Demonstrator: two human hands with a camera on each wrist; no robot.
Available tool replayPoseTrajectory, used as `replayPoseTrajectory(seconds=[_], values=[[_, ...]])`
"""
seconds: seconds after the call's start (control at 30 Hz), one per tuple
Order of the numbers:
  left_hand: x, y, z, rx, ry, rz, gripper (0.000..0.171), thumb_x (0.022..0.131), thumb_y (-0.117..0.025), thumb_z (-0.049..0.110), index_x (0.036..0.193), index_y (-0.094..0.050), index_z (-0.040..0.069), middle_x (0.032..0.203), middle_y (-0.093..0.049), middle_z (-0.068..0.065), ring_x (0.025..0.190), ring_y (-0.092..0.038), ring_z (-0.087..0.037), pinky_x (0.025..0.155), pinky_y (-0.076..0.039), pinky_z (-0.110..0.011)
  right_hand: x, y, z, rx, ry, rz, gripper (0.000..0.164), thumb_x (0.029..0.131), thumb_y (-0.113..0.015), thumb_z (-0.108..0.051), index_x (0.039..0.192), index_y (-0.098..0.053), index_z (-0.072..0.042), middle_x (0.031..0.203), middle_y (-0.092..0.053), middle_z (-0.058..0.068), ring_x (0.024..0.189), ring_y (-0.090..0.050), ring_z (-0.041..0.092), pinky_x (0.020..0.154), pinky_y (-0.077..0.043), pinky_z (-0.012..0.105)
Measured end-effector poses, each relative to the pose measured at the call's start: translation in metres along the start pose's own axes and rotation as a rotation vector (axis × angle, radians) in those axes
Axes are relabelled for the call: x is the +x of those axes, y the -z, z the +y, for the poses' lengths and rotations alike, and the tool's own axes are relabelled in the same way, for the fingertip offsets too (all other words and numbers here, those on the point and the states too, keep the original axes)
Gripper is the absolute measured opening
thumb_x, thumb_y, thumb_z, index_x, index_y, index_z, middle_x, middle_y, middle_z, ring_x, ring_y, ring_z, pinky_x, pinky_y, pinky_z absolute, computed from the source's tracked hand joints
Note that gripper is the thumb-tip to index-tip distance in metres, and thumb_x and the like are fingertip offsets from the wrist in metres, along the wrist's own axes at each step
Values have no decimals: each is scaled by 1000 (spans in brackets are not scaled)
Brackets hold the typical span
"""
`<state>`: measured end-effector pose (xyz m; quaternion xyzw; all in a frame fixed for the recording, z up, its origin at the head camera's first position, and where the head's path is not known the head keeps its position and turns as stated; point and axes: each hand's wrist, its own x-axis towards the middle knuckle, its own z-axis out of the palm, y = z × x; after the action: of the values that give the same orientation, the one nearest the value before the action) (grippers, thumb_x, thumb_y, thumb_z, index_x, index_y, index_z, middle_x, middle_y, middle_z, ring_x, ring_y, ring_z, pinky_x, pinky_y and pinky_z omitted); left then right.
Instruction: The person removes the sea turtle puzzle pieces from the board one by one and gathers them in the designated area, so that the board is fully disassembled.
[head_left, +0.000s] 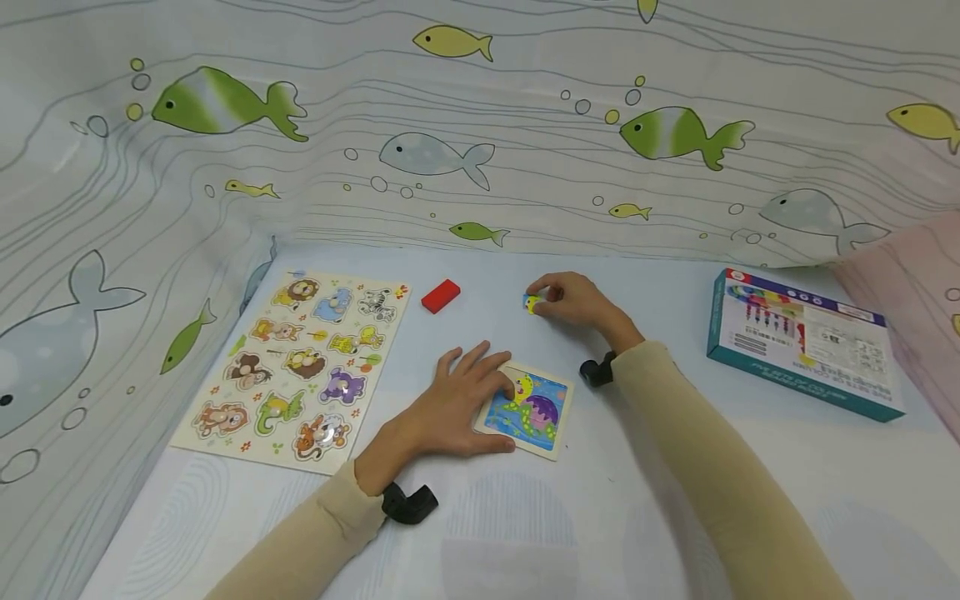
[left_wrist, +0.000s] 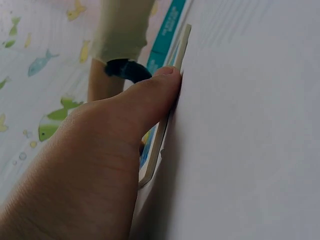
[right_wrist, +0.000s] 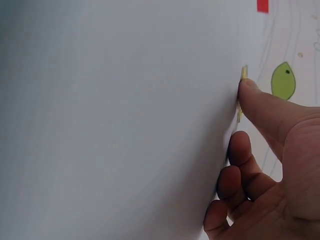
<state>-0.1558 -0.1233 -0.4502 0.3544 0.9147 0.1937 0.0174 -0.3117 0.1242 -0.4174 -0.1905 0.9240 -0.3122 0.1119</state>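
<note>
A small square picture puzzle point(head_left: 551, 396) with a light wooden frame lies flat on the table, showing a purple-and-yellow creature on blue. My left hand point(head_left: 457, 408) rests over its left side with fingers spread; in the left wrist view the thumb point(left_wrist: 162, 90) touches the frame edge point(left_wrist: 159, 145). Part of the picture is hidden under this hand. Farther back, my right hand point(head_left: 573, 300) pinches a small blue-and-yellow puzzle piece point(head_left: 531, 303) between thumb and fingers, at the table surface. In the right wrist view only the piece's thin edge point(right_wrist: 244, 71) shows beside the thumb.
A large animal peg puzzle board point(head_left: 281, 433) lies at the left. A red block point(head_left: 440, 296) sits behind the left hand. At the right is a teal-sided box point(head_left: 806, 342). Fish-print sheeting point(head_left: 540, 200) rises at the back and left.
</note>
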Motion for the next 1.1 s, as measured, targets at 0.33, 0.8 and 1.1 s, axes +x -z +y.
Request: replayPoseTrajectory(seconds=[0.33,0.8,1.1], values=[[-1,3,2,-12,-30,-26,51,82,-65,64,122,-57,33,163,-36,-3,158,-17,-33,120,-9,-66,9,-5,-5,-11,-29,17,36,93,-72,-22,128,-70,-14,94,-59,8,84,-49,21,72,-37,31],[-1,1,1,-16,2,-5,51,84,-66,66,124,-57,35,162,-36,-4,158,-18,-30,122,-9,-62,13,-5,-10,-22,-48,18,35,94,-72,-25,128,-71,-17,95,-61,8,85,-49,21,72,-36,31],[0,1,0,-14,3,-2,54,83,-68,68,126,-59,35,162,-36,-4,157,-19,-31,122,-10,-62,1,5,-3,67,35,-11,38,97,-68,-22,134,-67,-14,106,-65,13,89,-53,24,76,-43,32]])
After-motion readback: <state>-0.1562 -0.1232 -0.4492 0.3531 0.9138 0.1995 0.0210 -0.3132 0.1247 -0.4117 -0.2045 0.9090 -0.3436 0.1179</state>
